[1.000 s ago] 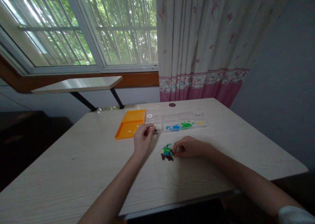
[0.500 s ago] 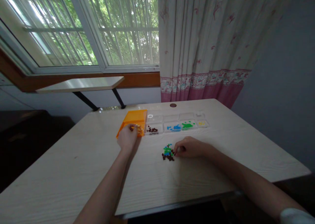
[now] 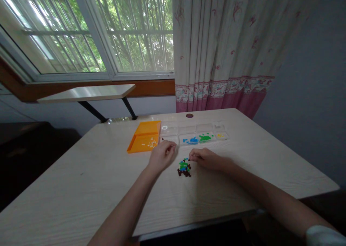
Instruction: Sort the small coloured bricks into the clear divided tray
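My left hand [image 3: 163, 154] is closed in a pinch in front of the clear box, covering much of the compartment of dark brown pieces. What sits between its fingertips is too small to make out. My right hand [image 3: 205, 158] is also pinched, at the upper right edge of a small flat cluster of blue, green and brown pieces [image 3: 184, 168] on the table. A dark speck shows by its fingertips; whether it is held I cannot tell. An orange case [image 3: 135, 145] lies open left of my left hand, with scattered small white pieces [image 3: 152, 142] in it.
The clear compartment box [image 3: 186, 129] holds blue pieces [image 3: 193, 140], green pieces [image 3: 205, 137] and a few yellow ones [image 3: 220, 135]. A raised shelf [image 3: 89, 92] stands at the table's back left, below the window. A curtain [image 3: 216, 58] hangs behind the table.
My left hand has moved right and toward me, from over the white pieces in the orange case to the clear box's front. My right hand has shifted slightly up and away from the cluster's brown pieces.
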`<state>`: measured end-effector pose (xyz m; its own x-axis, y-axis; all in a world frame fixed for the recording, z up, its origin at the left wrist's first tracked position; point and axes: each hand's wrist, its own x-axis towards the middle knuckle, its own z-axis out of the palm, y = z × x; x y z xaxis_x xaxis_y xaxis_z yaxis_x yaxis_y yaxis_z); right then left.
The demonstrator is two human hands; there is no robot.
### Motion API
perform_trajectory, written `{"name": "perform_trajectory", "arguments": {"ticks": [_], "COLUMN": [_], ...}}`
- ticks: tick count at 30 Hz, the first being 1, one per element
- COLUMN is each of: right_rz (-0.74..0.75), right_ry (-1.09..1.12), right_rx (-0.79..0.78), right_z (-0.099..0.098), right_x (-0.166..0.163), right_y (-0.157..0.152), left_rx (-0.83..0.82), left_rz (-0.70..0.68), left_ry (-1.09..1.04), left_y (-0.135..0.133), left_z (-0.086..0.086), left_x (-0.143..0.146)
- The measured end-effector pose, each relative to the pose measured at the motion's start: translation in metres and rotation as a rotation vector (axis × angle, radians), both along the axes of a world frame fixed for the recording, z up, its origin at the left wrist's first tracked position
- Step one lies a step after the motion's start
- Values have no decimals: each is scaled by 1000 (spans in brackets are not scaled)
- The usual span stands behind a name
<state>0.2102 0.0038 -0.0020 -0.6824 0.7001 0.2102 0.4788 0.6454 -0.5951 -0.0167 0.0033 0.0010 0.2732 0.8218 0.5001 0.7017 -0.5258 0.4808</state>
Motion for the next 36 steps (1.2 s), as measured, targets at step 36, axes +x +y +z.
{"name": "perform_trajectory", "arguments": {"ticks": [36], "right_rz": [-288], "right_ry": [-296], "right_rx": [189], "right_z": [-2], "right_x": [-12], "right_y": [-2], "left_rx": [150], "left_rz": [45], "left_ry": [-304], "left_y": [-7], "left_z": [11], "left_x": [14]}}
